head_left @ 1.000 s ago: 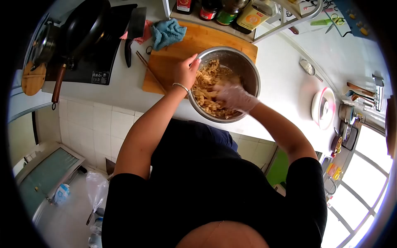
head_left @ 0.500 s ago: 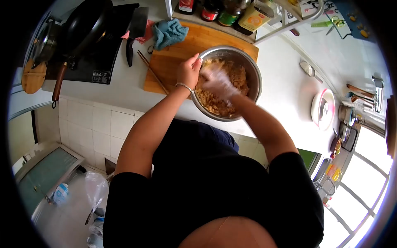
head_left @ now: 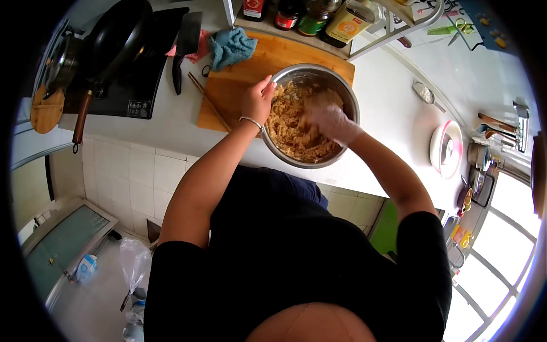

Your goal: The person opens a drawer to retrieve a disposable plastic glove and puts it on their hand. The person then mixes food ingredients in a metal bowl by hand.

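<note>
A wide metal mixing bowl (head_left: 354, 111) stands partly on a wooden cutting board (head_left: 273, 48). Inside it is a crumbly, orange-brown minced mixture (head_left: 288, 122). My left hand (head_left: 259, 102), with a bracelet at the wrist, is closed on the bowl's left rim, thumb up at the edge. In the right half of the bowl, my right hand (head_left: 333, 122) wears a clear plastic glove and touches the mixture. Motion smears its fingers, so their pose does not show.
Chopsticks (head_left: 209, 102), a teal cloth (head_left: 232, 47) and a cleaver (head_left: 188, 43) lie left of the bowl. A frying pan (head_left: 117, 40) rests on the black stove. Bottles and jars (head_left: 313, 17) line a shelf behind. At right are a strainer (head_left: 423, 92) and a pink-rimmed basin (head_left: 446, 149).
My right hand has swept from the left-centre of the bowl to its right side, baring more of the mixture. My left hand keeps its hold on the rim.
</note>
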Demonstrator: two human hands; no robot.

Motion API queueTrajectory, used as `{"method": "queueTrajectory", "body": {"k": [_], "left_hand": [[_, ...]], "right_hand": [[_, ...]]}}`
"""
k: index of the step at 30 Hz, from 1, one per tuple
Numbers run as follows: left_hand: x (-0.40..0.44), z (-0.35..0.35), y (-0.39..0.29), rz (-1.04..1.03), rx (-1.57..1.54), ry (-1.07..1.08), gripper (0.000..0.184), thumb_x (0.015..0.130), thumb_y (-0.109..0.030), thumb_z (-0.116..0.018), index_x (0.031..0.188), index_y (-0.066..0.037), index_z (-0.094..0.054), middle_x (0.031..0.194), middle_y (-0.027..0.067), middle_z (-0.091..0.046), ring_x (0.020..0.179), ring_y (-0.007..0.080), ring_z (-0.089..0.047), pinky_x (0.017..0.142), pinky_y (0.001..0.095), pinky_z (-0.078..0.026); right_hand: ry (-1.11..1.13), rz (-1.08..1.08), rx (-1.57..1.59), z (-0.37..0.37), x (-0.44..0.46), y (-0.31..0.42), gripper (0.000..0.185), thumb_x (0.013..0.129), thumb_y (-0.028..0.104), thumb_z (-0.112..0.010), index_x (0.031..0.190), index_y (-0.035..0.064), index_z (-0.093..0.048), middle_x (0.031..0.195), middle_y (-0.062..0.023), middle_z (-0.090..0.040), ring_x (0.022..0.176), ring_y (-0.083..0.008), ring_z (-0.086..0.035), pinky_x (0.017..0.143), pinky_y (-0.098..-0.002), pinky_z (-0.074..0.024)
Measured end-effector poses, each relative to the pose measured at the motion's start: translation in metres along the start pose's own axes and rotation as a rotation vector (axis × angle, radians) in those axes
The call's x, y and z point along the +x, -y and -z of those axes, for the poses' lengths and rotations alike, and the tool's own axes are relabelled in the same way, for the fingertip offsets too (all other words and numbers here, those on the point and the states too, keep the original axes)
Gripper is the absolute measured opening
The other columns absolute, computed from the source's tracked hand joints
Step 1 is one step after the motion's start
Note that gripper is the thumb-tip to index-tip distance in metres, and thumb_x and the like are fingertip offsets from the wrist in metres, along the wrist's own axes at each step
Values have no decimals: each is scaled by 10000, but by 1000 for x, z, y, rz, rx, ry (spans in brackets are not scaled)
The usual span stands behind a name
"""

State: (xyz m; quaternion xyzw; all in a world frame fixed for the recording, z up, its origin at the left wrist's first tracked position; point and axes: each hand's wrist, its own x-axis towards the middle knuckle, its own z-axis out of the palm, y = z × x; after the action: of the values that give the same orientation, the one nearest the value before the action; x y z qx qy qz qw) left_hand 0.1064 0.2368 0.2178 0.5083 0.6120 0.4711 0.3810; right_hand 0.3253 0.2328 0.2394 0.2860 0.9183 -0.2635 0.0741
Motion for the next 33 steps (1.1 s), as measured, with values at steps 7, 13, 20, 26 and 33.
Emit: {"method": "queueTrajectory", "body": {"k": [7,13,20,26,33], "left_hand": [[-6,-1,0,2,69,-51,342,908,-242,-594,1148,-1,-627,907,217,-673,765,264,-667,692,323,-501],[-3,-14,11,-4,-94,-98,334,908,-240,-590,1134,3,-634,894,215,-673,773,267,-665,700,321,-502],[-5,-5,1,8,22,-52,344,911,-236,-586,1137,20,-628,896,198,-683,782,235,-669,707,313,-503],[-6,-3,-8,36,23,-73,341,913,-239,-588,1131,19,-632,824,166,-686,702,190,-652,656,306,-498],[-19,-13,-1,73,-116,-141,370,928,-257,-571,1168,22,-609,913,159,-689,780,201,-649,710,303,-496]], "right_hand": [[-38,58,51,-27,15,14,98,868,181,-589,861,83,-580,1029,-102,-549,954,-231,-556,828,-370,-505],[-492,-446,-105,-6,60,39,255,765,241,-697,946,91,-598,1099,-131,-559,1008,-264,-552,840,-385,-499],[-190,-66,-470,11,15,0,114,829,79,-573,934,63,-611,1122,-168,-542,1006,-302,-574,829,-357,-522],[-91,0,41,5,24,51,205,780,45,-579,981,62,-612,926,-131,-602,881,-277,-600,733,-395,-510],[-240,-302,-141,6,53,43,300,818,38,-523,1112,64,-580,1064,-134,-572,914,-322,-574,798,-397,-505]]}}
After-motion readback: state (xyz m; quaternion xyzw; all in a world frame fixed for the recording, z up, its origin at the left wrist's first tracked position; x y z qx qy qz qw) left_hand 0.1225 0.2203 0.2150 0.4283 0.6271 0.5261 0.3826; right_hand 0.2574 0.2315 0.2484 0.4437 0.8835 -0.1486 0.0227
